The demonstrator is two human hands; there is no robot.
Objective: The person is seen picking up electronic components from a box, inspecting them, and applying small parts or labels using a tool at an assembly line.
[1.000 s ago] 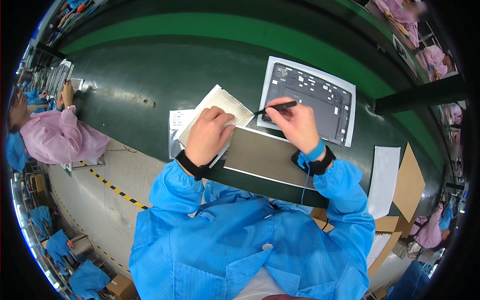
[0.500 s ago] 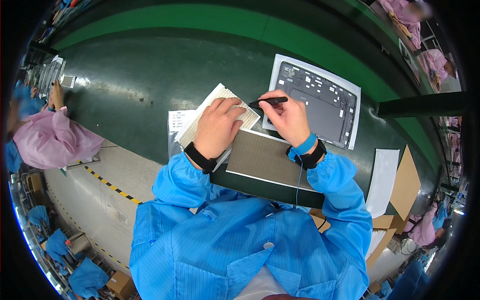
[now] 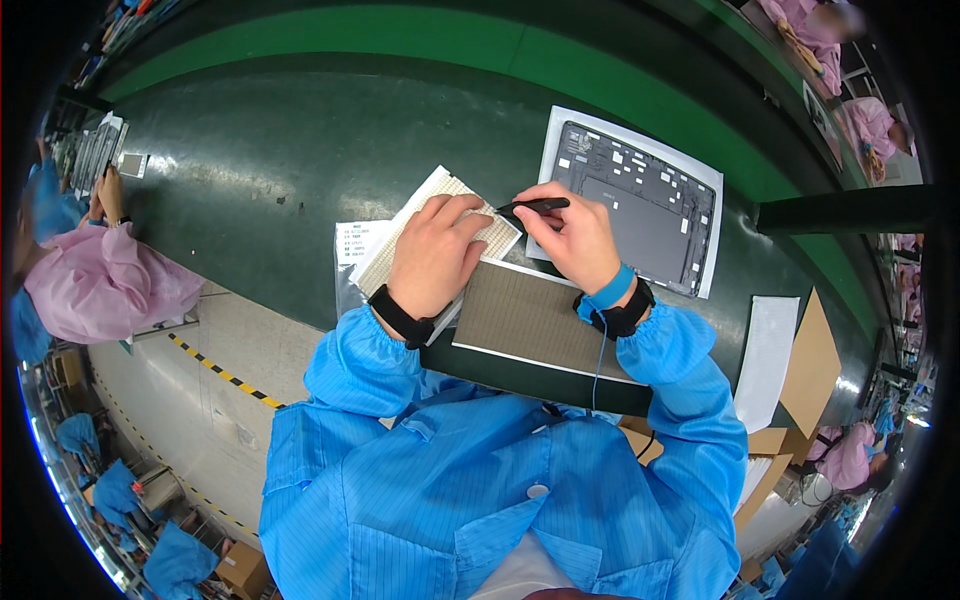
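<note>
My left hand (image 3: 437, 250) lies with fingers stretched out on a cream sheet of small stickers (image 3: 497, 232), pressing it to the table. In my right hand (image 3: 575, 240) is a slim black pen-shaped tool (image 3: 541, 205), pinched between thumb and fingers. Its tip meets the sticker sheet's right-hand corner, close to my left fingertips; whether it lifts a piece is too small to tell. Beyond my right hand a dark grey tablet-shaped housing (image 3: 640, 215), dotted with small white patches, rests on a white sheet. A brown gridded sheet (image 3: 530, 315) with white edges lies below my hands.
A printed label in a clear bag (image 3: 352, 245) sticks out under the cream sheet. White padding (image 3: 768, 360) and brown cardboard (image 3: 812, 365) lie at the right. A dark bar (image 3: 840, 209) juts in there. A blue cord (image 3: 598, 370) hangs from my right wrist. Co-workers sit nearby.
My right hand has shifted very slightly, and the black tool's rear end has moved a little to the left. My left hand and the sheets stay in place.
</note>
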